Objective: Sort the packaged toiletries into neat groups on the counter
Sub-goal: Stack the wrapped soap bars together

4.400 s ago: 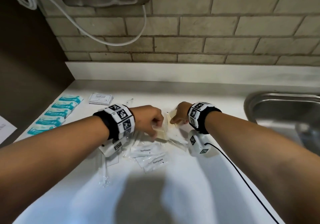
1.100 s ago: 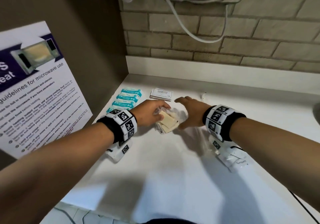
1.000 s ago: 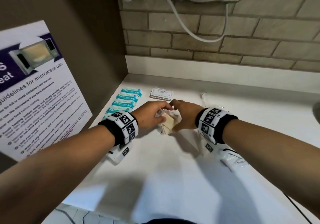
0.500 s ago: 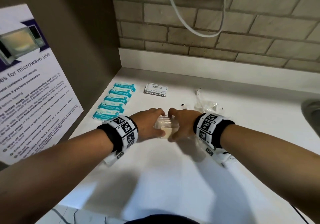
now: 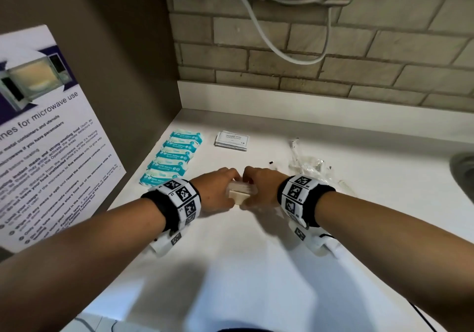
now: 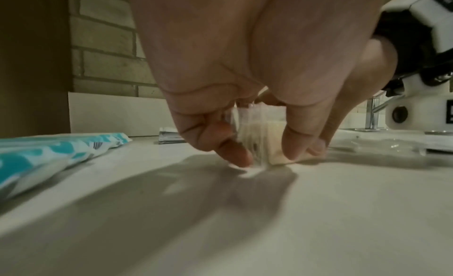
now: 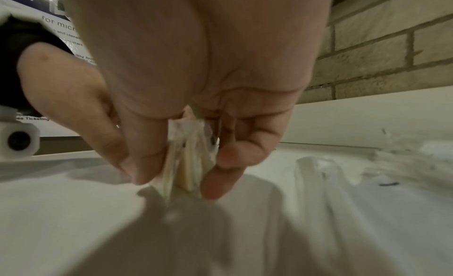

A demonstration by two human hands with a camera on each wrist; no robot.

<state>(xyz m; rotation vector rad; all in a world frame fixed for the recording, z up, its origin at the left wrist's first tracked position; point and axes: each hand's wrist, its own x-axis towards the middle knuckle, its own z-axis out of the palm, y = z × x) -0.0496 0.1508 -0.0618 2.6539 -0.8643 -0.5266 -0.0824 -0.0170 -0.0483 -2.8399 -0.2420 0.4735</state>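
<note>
A small stack of cream packets in clear wrap (image 5: 239, 191) stands on edge on the white counter (image 5: 256, 267). My left hand (image 5: 218, 190) grips its left side and my right hand (image 5: 259, 188) grips its right side. In the left wrist view the cream packets (image 6: 259, 142) sit between thumb and fingers. The right wrist view shows the cream packets (image 7: 188, 164) pinched, their lower edge on the counter. Several teal wipe packs (image 5: 174, 156) lie in a row at the left. A stack of white shampoo sachets (image 5: 232, 140) lies behind.
Loose clear-wrapped items (image 5: 307, 167) lie at the back right. A sink edge (image 5: 464, 170) shows at the far right. A microwave guidelines poster (image 5: 43, 136) hangs on the brown left wall. A brick wall with a white cord (image 5: 269, 41) is behind.
The stack was gathered from the middle pile and carried left. In the last second my right hand went from lying flat beside it to gripping it, and the packets now stand upright.
</note>
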